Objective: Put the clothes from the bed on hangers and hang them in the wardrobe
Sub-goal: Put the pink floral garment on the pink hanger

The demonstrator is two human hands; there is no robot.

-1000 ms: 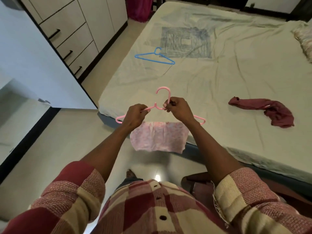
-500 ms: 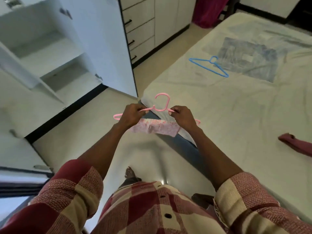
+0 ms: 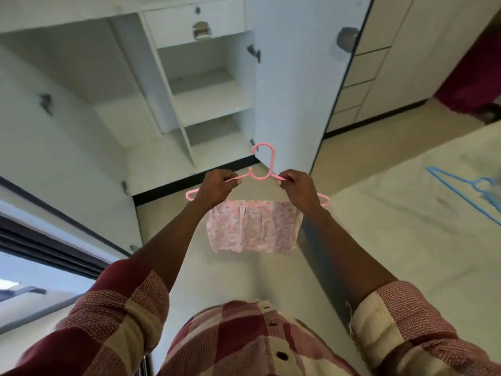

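A pink hanger is held up in front of me with its hook pointing toward the open white wardrobe. My left hand grips its left shoulder and my right hand pinches its right shoulder. A small pink floral garment hangs folded over the hanger's bar below my hands. A blue hanger lies on the bed at the right edge.
The wardrobe's open door stands just right of the hanger, edge toward me. White shelves and a drawer show inside. A second door panel is at the left. Tiled floor runs between bed and wardrobe.
I have turned left from the bed toward the wardrobe, carrying the pink hanger and garment along. The maroon garment on the bed has left the view.
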